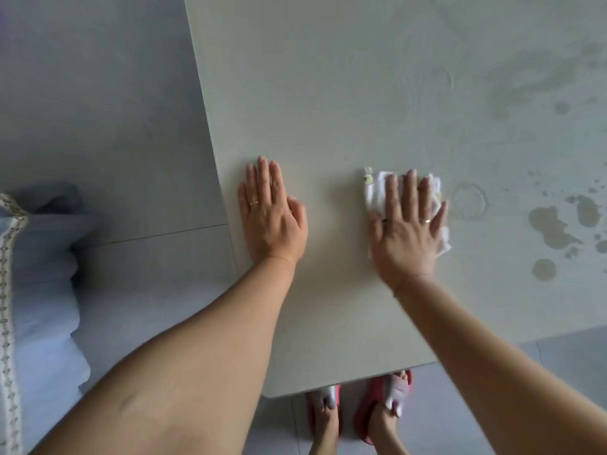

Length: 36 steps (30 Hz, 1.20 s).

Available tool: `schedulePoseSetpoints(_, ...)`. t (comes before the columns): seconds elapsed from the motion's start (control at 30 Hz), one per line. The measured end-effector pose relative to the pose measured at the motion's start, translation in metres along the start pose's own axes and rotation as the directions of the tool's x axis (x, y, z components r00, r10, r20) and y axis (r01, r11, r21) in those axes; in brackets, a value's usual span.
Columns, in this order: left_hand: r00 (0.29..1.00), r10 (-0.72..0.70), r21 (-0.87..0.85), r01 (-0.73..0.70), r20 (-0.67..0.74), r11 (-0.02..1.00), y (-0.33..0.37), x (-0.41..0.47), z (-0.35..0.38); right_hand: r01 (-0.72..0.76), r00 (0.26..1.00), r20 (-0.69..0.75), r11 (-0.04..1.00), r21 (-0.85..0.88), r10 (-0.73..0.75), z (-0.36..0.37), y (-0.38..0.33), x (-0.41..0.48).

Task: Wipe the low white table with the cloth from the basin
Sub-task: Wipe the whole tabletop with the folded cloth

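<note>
Grey tiled floor (98, 93) off the bench's left and near edges, seen from straight above. Low white bench (328, 77) filling most of the view, its near-left corner rounded. Off the bench's left edge, blue padded fabric (42, 257) with a patterned trim, well apart from the bench.

Across the bench's near edge, two bare forearms reaching in. Left grip (271, 211) laid palm down on the bench just inside its left edge, fingers straight and close together, holding nothing. Right grip (405, 228) also flat, nearer the bench's middle, fingers straight and slightly spread, pressing down on the cloth without curling round it.

White cloth (377, 188) crumpled under that palm and touching the benchtop, showing past the fingertips and along the side toward the bench's right edge.

Below the bench's near edge, two feet in red slippers (391, 399) on the floor. Toward the bench's right edge, wet blotches (551, 228) and scattered drops. Faint ring mark (468, 201) on the benchtop just beside the cloth. Thin gold ring (254, 202) on a finger of each grip.
</note>
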State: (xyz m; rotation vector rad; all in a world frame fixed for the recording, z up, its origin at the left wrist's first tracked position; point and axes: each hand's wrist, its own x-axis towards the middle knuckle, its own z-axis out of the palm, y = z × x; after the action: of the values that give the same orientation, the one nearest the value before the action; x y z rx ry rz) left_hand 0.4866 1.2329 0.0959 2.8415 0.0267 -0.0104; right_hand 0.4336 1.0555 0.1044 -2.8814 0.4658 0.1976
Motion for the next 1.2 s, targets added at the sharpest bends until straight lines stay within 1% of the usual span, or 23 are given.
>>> schedulePoseSetpoints(0.03, 1.000, 0.000, 0.001, 0.000, -0.003, 1.000, 0.000, 0.000, 0.001, 0.028, 1.000, 0.000, 1.000, -0.001, -0.028, 0.005, -0.014, -0.019)
schedulePoseSetpoints(0.1, 1.000, -0.001, 0.001, 0.001, -0.009, 1.000, -0.001, 0.000, 0.000, 0.228, 0.973, 0.035, 0.974, -0.008, -0.227, 0.015, -0.033, -0.065)
schedulePoseSetpoints(0.17, 1.000, 0.004, 0.005, -0.004, -0.013, 1.000, -0.001, -0.001, -0.001, 0.450, 0.890, 0.081, 0.893, -0.006, -0.448, 0.015, -0.022, -0.092)
schedulePoseSetpoints(0.2, 1.000, 0.002, 0.007, -0.002, -0.010, 1.000, 0.000, -0.001, -0.002, 0.519, 0.851, 0.089, 0.855, -0.005, -0.517, 0.013, -0.007, -0.090)
schedulePoseSetpoints(0.23, 1.000, -0.003, 0.009, 0.003, -0.001, 1.000, 0.000, -0.001, -0.002, 0.538, 0.841, 0.086, 0.843, -0.021, -0.535, 0.010, 0.009, -0.084)
schedulePoseSetpoints(0.3, 1.000, -0.004, 0.035, 0.003, 0.024, 0.999, -0.001, -0.002, -0.004, 0.436, 0.899, 0.079, 0.899, -0.050, -0.432, 0.002, 0.036, -0.069)
schedulePoseSetpoints(0.37, 0.999, 0.040, 0.074, -0.041, 0.024, 0.996, -0.002, -0.006, -0.006, 0.231, 0.972, 0.053, 0.972, -0.032, -0.230, -0.002, 0.043, -0.060)
schedulePoseSetpoints(0.43, 0.997, 0.081, 0.064, -0.081, -0.003, 0.995, 0.002, -0.019, -0.011, 0.062, 0.998, 0.023, 0.998, 0.023, -0.062, 0.004, 0.028, -0.071)
schedulePoseSetpoints(0.47, 0.996, 0.089, 0.036, -0.089, -0.022, 0.995, 0.006, -0.031, -0.013, 0.030, 0.999, 0.023, 0.999, 0.043, -0.031, 0.008, 0.017, -0.083)
schedulePoseSetpoints(0.5, 0.995, 0.093, 0.001, -0.093, -0.037, 0.996, 0.009, -0.045, -0.014, 0.057, 0.998, 0.025, 0.997, 0.050, -0.058, 0.012, 0.007, -0.098)
schedulePoseSetpoints(0.57, 0.996, 0.082, -0.058, -0.085, -0.040, 0.995, 0.017, -0.083, -0.015, 0.221, 0.974, 0.048, 0.975, 0.033, -0.222, 0.018, -0.004, -0.133)
schedulePoseSetpoints(0.67, 1.000, 0.009, -0.090, -0.009, 0.001, 0.996, 0.021, -0.134, -0.010, 0.490, 0.869, 0.073, 0.872, 0.014, -0.490, 0.019, 0.018, -0.156)
schedulePoseSetpoints(0.73, 0.999, -0.037, -0.071, 0.039, 0.040, 0.997, 0.020, -0.150, -0.005, 0.560, 0.827, 0.088, 0.828, -0.035, -0.556, 0.012, 0.049, -0.141)
schedulePoseSetpoints(0.8, 0.997, -0.040, -0.022, 0.041, 0.062, 0.999, 0.018, -0.154, 0.000, 0.458, 0.888, 0.076, 0.886, -0.073, -0.453, 0.002, 0.080, -0.120)
schedulePoseSetpoints(0.87, 0.997, -0.032, 0.021, 0.031, 0.065, 0.999, 0.017, -0.153, 0.003, 0.257, 0.966, 0.035, 0.965, -0.049, -0.256, -0.004, 0.095, -0.109)
schedulePoseSetpoints(0.93, 0.997, -0.029, 0.046, 0.026, 0.066, 0.999, 0.018, -0.153, 0.005, 0.063, 0.998, -0.004, 0.998, -0.009, -0.063, 0.001, 0.079, -0.119)
schedulePoseSetpoints(0.97, 0.998, -0.026, 0.056, 0.023, 0.065, 0.998, 0.018, -0.153, 0.005, 0.022, 1.000, -0.009, 1.000, 0.010, -0.022, 0.005, 0.066, -0.130)
schedulePoseSetpoints(1.0, 0.998, -0.024, 0.067, 0.020, 0.061, 0.998, 0.019, -0.153, 0.006, 0.052, 0.999, 0.001, 0.998, 0.021, -0.052, 0.009, 0.052, -0.144)
schedulePoseSetpoints(1.03, 0.998, -0.024, 0.075, 0.020, 0.056, 0.997, 0.019, -0.153, 0.006, 0.144, 0.989, 0.023, 0.989, 0.025, -0.144, 0.013, 0.041, -0.159)
schedulePoseSetpoints(1.07, 0.998, -0.026, 0.078, 0.022, 0.051, 0.997, 0.019, -0.153, 0.006, 0.268, 0.962, 0.046, 0.963, 0.021, -0.269, 0.016, 0.037, -0.172)
schedulePoseSetpoints(1.13, 0.999, -0.024, 0.082, 0.020, 0.047, 0.996, 0.018, -0.153, 0.006, 0.493, 0.868, 0.074, 0.870, -0.005, -0.492, 0.014, 0.054, -0.173)
schedulePoseSetpoints(1.17, 0.999, -0.021, 0.086, 0.017, 0.049, 0.996, 0.018, -0.153, 0.005, 0.548, 0.834, 0.090, 0.836, -0.024, -0.544, 0.010, 0.071, -0.163)
schedulePoseSetpoints(1.2, 0.998, -0.019, 0.089, 0.014, 0.053, 0.996, 0.018, -0.154, 0.004, 0.555, 0.830, 0.104, 0.831, -0.048, -0.548, 0.005, 0.089, -0.152)
